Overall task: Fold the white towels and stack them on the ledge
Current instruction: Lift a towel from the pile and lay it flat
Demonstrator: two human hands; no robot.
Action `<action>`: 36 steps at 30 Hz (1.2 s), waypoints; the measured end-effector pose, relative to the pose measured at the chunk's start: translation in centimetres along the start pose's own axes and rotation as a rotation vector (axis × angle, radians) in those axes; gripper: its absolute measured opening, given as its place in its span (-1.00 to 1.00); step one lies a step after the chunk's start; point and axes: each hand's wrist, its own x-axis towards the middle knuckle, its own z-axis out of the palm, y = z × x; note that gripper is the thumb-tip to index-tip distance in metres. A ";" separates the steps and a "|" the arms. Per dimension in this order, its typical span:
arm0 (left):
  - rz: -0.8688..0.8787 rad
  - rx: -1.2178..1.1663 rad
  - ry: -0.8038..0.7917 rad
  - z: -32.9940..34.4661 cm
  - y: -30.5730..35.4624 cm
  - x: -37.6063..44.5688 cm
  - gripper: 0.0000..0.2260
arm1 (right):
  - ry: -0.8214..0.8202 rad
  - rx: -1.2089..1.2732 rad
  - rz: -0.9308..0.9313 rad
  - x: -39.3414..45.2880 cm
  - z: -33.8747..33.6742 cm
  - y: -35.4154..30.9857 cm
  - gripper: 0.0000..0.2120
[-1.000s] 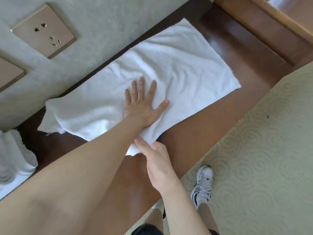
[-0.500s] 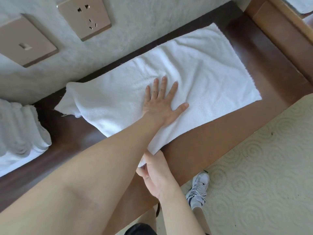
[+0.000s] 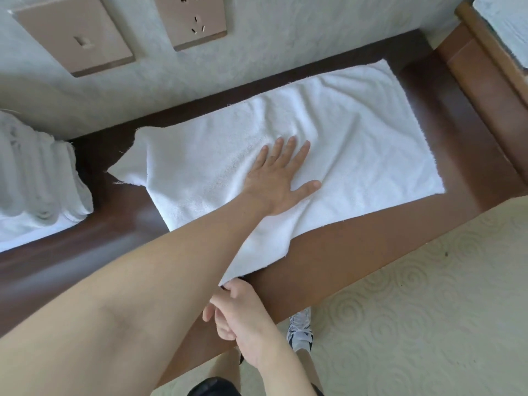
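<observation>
Two hands: left hand [image 3: 278, 181] flat on towel [image 3: 357, 144] (fingers spread); right hand [image 3: 240, 315] pinches its corner.

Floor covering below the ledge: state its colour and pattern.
Pale cream carpet with raised swirl motifs, shown in the head view.

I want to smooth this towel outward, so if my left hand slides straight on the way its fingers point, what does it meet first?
The left hand, flat on the towel, points toward the wall. It would cross more towel, pass the towel's far edge, then likely meet the wall below the socket; depth is unclear.
</observation>
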 end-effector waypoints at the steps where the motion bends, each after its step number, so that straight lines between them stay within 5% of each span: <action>1: 0.021 -0.058 0.043 -0.2 -0.4 -0.9 -0.31 | 0.022 0.009 0.009 -0.4 -0.3 0.1 -0.68; 6: -0.004 0.051 0.192 -0.7 -3.6 -7.1 -0.37 | 0.034 -0.312 -0.009 -3.2 -4.4 -1.0 -0.69; 13: -0.437 -0.048 0.467 0.6 -9.4 -15.1 -0.41 | 0.360 -0.485 -0.369 1.1 -6.0 -9.7 -0.84; 17: -0.735 -0.453 0.704 1.6 -10.6 -17.2 -0.45 | 0.341 -0.970 -0.721 7.1 -2.1 -12.2 -0.76; 19: -0.738 -0.424 0.712 1.9 -11.0 -17.1 -0.53 | 0.298 -1.324 -0.855 10.1 -0.5 -12.8 -0.61; 24: -0.722 -0.249 0.616 2.2 -11.9 -15.8 -0.51 | 0.350 -1.768 -0.722 14.6 -0.2 -11.8 -0.44; 36: -0.818 -0.108 0.637 2.4 -12.5 -14.5 -0.42 | 0.325 -1.899 -0.742 15.0 -1.0 -12.2 -0.38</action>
